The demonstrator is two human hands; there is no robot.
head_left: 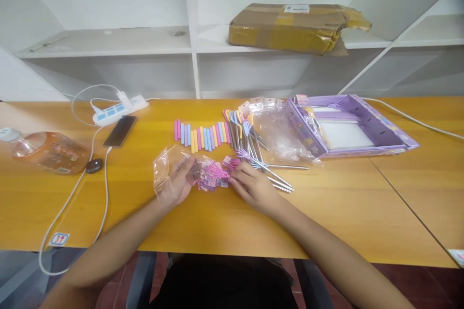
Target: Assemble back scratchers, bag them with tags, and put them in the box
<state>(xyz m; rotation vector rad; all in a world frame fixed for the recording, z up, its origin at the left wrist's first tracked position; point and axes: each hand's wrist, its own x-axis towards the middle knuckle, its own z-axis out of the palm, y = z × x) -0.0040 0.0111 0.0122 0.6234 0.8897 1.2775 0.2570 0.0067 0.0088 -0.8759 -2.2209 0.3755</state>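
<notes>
Left hand point(179, 181) and right hand point(255, 186) close together, mid-frame

Left forearm point(123, 231) bare, slants up from lower left; left fingers curled in a grip, thumb on top pointing up and right. Right forearm point(337, 246) bare, in from lower right; back of right hand up, thumb and fingertips pinched, aimed left. Hands not touching. Dark-clothed lap point(224, 282) bottom center.

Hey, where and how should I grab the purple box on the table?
I'd take the purple box by its right-hand wall, coming from the right with your right hand once it's free. The box is open on top, so fingers could hook over that raised rim with the thumb outside. Clear plastic packaging crowds the left side.
</notes>
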